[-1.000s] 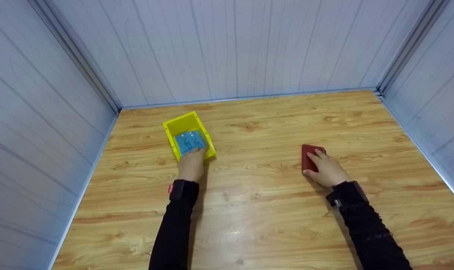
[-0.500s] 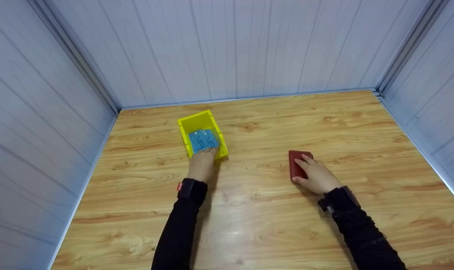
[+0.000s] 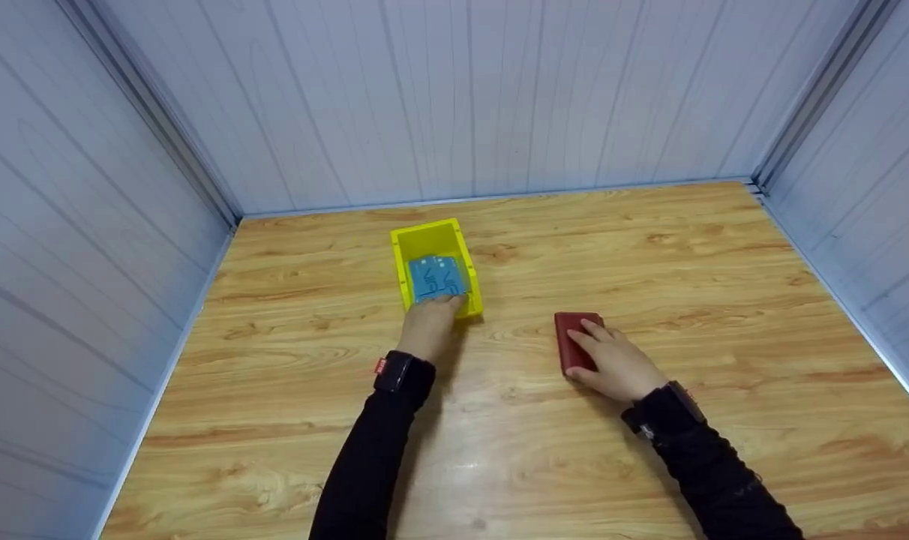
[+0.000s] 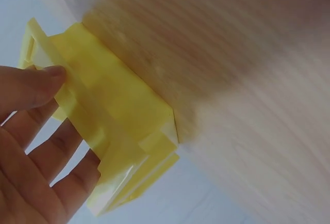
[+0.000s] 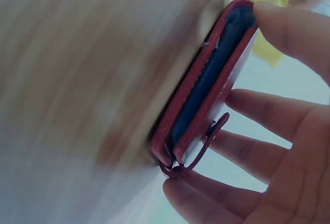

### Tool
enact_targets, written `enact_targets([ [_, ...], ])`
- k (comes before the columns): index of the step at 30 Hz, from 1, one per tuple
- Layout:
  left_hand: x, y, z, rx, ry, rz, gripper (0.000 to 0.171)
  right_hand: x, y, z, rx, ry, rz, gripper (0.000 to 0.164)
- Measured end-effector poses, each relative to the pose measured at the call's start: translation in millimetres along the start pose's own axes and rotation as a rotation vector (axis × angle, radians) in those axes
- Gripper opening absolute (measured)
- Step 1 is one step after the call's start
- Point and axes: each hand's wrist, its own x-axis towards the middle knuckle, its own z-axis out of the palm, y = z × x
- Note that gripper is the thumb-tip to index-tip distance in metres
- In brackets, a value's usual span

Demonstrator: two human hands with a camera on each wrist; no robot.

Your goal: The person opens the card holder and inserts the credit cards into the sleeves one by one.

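Note:
A yellow bin (image 3: 400, 259) stands on the table left of centre, with blue printed pieces (image 3: 438, 276) lying inside. My left hand (image 3: 428, 330) grips its near wall; in the left wrist view the thumb presses outside the bin (image 4: 103, 74) while the other fingers reach over the rim. To the right, a red wallet (image 3: 571, 341) lies on the table under my right hand (image 3: 619, 365). The right wrist view shows the thumb and a finger at opposite ends of the wallet (image 5: 219, 92), other fingers on its cover. A snap strap (image 5: 206, 149) and a dark blue inside show.
Pale panelled walls enclose the wood-grain table (image 3: 499, 465) at the back (image 3: 454, 97), left and right. Bare tabletop lies between the bin and the wallet, and in front of both.
The left hand has slid the yellow bin to the right with the blue pieces in it. The right hand has moved the wallet left and slightly nearer, so the two are closer together.

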Motion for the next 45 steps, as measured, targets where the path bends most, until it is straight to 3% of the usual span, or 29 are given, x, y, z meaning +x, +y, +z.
enact_targets([
  [7, 5.9, 10.9, -1.5, 0.015, -0.065, 0.016, 0.044, -0.5, -9.2, 4.1, -0.017, 0.004, -0.043, 0.066],
  [16, 15.3, 23.0, 1.8, 0.053, -0.069, 0.09, 0.044, -0.9, -20.7, 7.6, -0.027, 0.005, -0.071, 0.066],
  [35, 22.9, 48.6, 5.3, 0.087, -0.104, 0.162, 0.042, -1.2, -49.1, 16.1, -0.011, -0.026, -0.117, 0.066],
  [45, 28.1, 66.5, 6.8, 0.162, -0.13, 0.205, 0.039, -4.5, -56.3, 21.4, -0.024, -0.002, -0.199, 0.062],
])
